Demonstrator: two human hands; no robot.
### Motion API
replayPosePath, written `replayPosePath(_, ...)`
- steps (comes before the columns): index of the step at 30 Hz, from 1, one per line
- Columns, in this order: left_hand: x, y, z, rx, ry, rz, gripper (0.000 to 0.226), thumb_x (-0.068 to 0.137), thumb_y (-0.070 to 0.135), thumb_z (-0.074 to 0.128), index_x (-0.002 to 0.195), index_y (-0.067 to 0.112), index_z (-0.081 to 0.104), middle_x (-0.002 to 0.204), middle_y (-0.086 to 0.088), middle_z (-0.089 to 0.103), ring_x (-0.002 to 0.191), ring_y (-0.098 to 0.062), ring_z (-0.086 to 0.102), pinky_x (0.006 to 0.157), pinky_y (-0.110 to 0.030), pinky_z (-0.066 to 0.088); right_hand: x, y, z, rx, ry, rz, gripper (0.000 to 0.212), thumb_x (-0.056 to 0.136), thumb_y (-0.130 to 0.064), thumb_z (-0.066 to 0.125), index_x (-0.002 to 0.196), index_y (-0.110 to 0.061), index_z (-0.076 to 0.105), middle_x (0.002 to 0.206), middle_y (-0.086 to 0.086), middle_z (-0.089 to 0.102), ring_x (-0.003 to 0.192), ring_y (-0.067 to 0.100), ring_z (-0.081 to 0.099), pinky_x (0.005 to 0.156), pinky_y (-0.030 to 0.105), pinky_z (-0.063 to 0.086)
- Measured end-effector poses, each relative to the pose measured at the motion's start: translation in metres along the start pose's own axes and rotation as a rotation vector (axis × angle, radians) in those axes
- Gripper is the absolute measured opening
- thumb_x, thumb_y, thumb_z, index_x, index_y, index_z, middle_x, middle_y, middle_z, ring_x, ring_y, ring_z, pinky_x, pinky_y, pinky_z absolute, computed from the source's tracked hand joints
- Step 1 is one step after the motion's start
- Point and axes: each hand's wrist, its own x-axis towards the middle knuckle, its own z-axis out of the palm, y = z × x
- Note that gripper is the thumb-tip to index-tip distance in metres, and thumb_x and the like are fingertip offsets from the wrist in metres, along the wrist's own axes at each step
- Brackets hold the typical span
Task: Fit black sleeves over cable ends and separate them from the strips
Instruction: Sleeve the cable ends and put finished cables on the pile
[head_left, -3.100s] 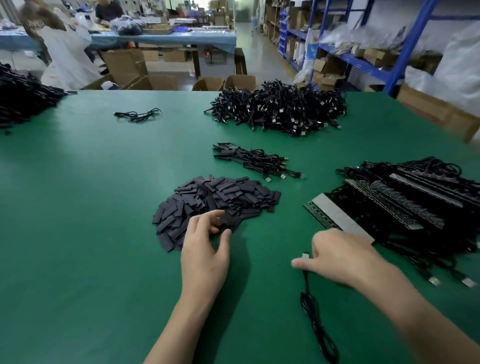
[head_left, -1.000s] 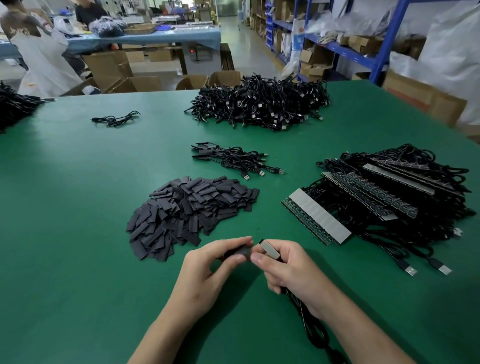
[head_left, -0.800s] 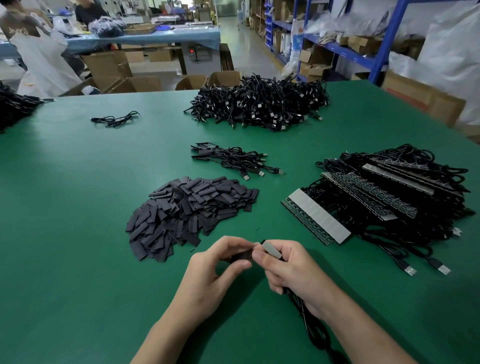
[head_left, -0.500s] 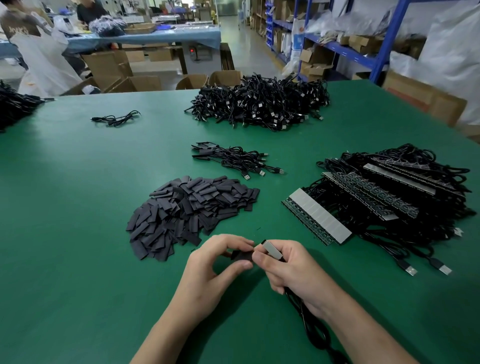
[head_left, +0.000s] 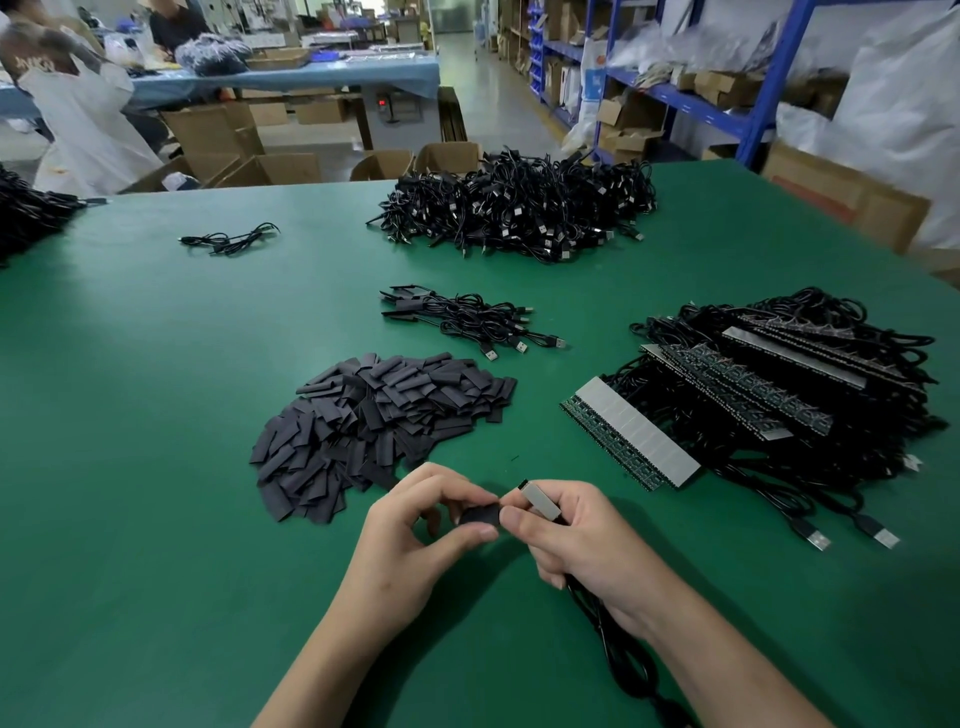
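My left hand (head_left: 421, 540) pinches a black sleeve (head_left: 479, 516) between thumb and fingers, just in front of the sleeve pile (head_left: 379, 426). My right hand (head_left: 576, 540) grips a cable end with a small grey board piece (head_left: 540, 500), held right next to the sleeve. The black cable (head_left: 618, 660) trails from that hand toward me. Strips with cables attached (head_left: 628, 431) lie stacked at the right.
A small bunch of sleeved cables (head_left: 467, 319) lies mid-table, a big cable heap (head_left: 519, 208) behind it. A lone cable (head_left: 231, 240) lies far left, another heap (head_left: 26, 213) at the left edge. Blue shelving (head_left: 675, 93) and boxes stand beyond the green table (head_left: 130, 415).
Since about three seconds ago both hands came together in front of the sleeve pile. Over the last second my left fingers have curled tighter round the sleeve; the right hand has barely moved.
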Motion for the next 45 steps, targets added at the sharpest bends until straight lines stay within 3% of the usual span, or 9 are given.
replayPosePath(4, -0.0001, 0.0008, 0.0002, -0.001, -0.002, 0.002, 0.016, 0.08, 0.037, 0.079, 0.095, 0.032, 0.076, 0.095, 0.007, 0.069, 0.087, -0.018, 0.064, 0.073, -0.025, 0.046, -0.0001, -0.0013, -0.0002, 0.005, 0.004, 0.009, 0.009, 0.089, -0.031, 0.071, 0.088, -0.023, 0.076, 0.048, -0.006, 0.04, 0.044, 0.01, 0.03, 0.048, 0.023, 0.037)
replayPosePath(8, -0.0006, 0.0021, 0.0001, -0.006, -0.003, -0.016, 0.017, 0.079, 0.034, 0.081, 0.094, 0.029, 0.077, 0.093, 0.007, 0.07, 0.086, -0.019, 0.064, 0.073, -0.026, 0.045, -0.0011, -0.0041, 0.001, 0.004, -0.007, 0.009, 0.008, 0.089, -0.03, 0.07, 0.085, -0.028, 0.076, 0.048, -0.006, 0.039, 0.044, 0.009, 0.03, 0.048, 0.023, 0.037)
replayPosePath(16, -0.0005, 0.0052, -0.0012, 0.039, -0.012, 0.008, 0.017, 0.079, 0.022, 0.086, 0.094, 0.025, 0.079, 0.092, 0.006, 0.069, 0.086, -0.017, 0.064, 0.076, -0.012, 0.043, -0.0012, -0.0044, 0.0015, -0.045, 0.029, 0.009, 0.008, 0.086, -0.027, 0.068, 0.08, -0.023, 0.071, 0.047, -0.003, 0.039, 0.043, 0.012, 0.03, 0.047, 0.025, 0.037)
replayPosePath(21, -0.0009, 0.0068, -0.0061, 0.144, -0.034, 0.044, 0.019, 0.076, 0.027, 0.086, 0.095, 0.026, 0.081, 0.094, 0.01, 0.068, 0.088, -0.012, 0.066, 0.076, -0.009, 0.043, -0.0013, -0.0019, 0.0035, -0.154, 0.056, -0.006, 0.01, 0.084, -0.026, 0.066, 0.075, -0.021, 0.067, 0.049, -0.009, 0.042, 0.041, 0.01, 0.035, 0.045, 0.027, 0.033)
replayPosePath(31, -0.0029, 0.0069, -0.0064, 0.227, -0.05, 0.099, 0.017, 0.08, 0.03, 0.085, 0.096, 0.029, 0.08, 0.093, 0.011, 0.067, 0.088, -0.012, 0.066, 0.077, -0.013, 0.045, 0.0007, 0.0028, 0.0044, -0.253, 0.109, 0.0, 0.018, 0.071, -0.032, 0.063, 0.066, -0.018, 0.053, 0.055, -0.005, 0.035, 0.044, 0.013, 0.032, 0.044, 0.028, 0.028)
replayPosePath(45, -0.0027, 0.0065, -0.0031, 0.308, -0.007, 0.162, 0.012, 0.082, 0.034, 0.082, 0.093, 0.029, 0.081, 0.091, 0.016, 0.065, 0.089, -0.008, 0.065, 0.078, -0.014, 0.045, 0.0007, 0.0021, 0.0046, -0.298, 0.12, 0.005, 0.02, 0.07, -0.034, 0.061, 0.067, -0.016, 0.053, 0.055, -0.005, 0.034, 0.044, 0.013, 0.035, 0.044, 0.026, 0.031)
